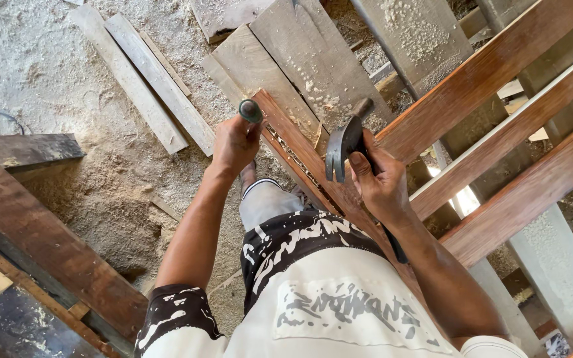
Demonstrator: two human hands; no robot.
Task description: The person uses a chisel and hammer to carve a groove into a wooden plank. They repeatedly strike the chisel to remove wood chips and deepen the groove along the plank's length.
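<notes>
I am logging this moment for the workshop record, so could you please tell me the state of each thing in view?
left hand: closed around the chisel
chisel: upright, on the frame rail
right hand: gripping the hammer
hammer: raised, head off the wood
wooden frame: slanted, varnished
grey planks: lying flat in sawdust

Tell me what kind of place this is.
Most likely a carpentry workshop or work yard. Sawdust covers the ground, loose planks lie about, and a brown wooden frame is worked with a claw hammer in the right hand and a chisel-like tool in the left hand.
</notes>
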